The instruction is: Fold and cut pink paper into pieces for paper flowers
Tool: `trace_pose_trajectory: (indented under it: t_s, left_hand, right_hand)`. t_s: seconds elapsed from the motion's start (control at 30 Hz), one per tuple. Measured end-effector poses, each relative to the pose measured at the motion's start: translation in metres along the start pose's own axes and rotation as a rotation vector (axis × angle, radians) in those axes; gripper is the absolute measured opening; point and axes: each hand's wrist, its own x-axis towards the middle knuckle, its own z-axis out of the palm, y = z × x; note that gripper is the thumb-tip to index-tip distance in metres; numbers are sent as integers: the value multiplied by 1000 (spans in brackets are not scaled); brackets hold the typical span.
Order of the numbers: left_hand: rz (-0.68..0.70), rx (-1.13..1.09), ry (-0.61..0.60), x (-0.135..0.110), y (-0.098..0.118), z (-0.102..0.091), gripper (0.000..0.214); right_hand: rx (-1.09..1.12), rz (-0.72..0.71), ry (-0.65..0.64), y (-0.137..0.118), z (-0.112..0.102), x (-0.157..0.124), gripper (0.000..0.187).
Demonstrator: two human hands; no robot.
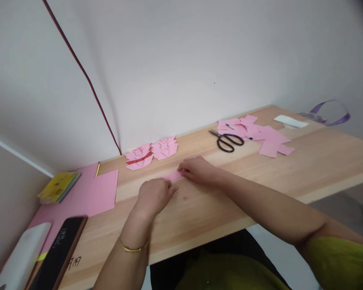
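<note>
A small strip of pink paper (173,175) lies on the wooden table (199,209) between my hands. My left hand (155,195), with a gold bangle at the wrist, has its fingers curled over the paper's left end. At the right end, my right hand (196,168) pinches the paper with thumb and fingers. Part of the strip is hidden under the fingers. Just beyond, by the wall, sit folded pink paper pieces (165,148), one group with a red band across it. Black-handled scissors (226,140) rest farther right, blades pointing left.
Pink paper scraps (270,141) and small pens lie behind the scissors. A white strip (291,121) is at the far right. On the left are large pink sheets (99,193), a yellow pack (58,187), a phone (60,249) and a white box-like object (26,253).
</note>
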Motion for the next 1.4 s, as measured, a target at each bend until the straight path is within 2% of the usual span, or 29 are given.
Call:
trace_pose_trajectory:
  t_s: [0.07,0.17,0.23,0.5,0.73,0.93,1.2,1.33,1.4]
  left_hand:
    - [-33,-36,47,4,-1,2,36]
    - [-53,-85,259,13,-7,11,26]
    - [-39,-115,324,19,-11,18,26]
    - [-28,-234,303,30,-21,26,18]
    - [-46,-265,292,30,-21,26,19]
    - [-50,-283,282,32,-23,28,27]
    - [-8,-331,323,31,-22,24,12]
    - [18,-452,297,30,-21,27,7]
    - [-4,-554,290,30,-21,29,9]
  right_hand:
    - [4,-3,4,1,1,0,25]
    - [0,-12,15,3,3,0,25]
    - [-4,-16,16,4,4,0,25]
    - [-82,62,81,2,1,0,31]
    - [-59,132,23,4,0,2,21]
    - [-56,106,6,6,1,4,17]
    - [15,102,-2,-1,-5,-1,7]
    - [47,108,-3,-5,-9,-2,16]
    - [33,85,-3,-3,-8,-2,13]
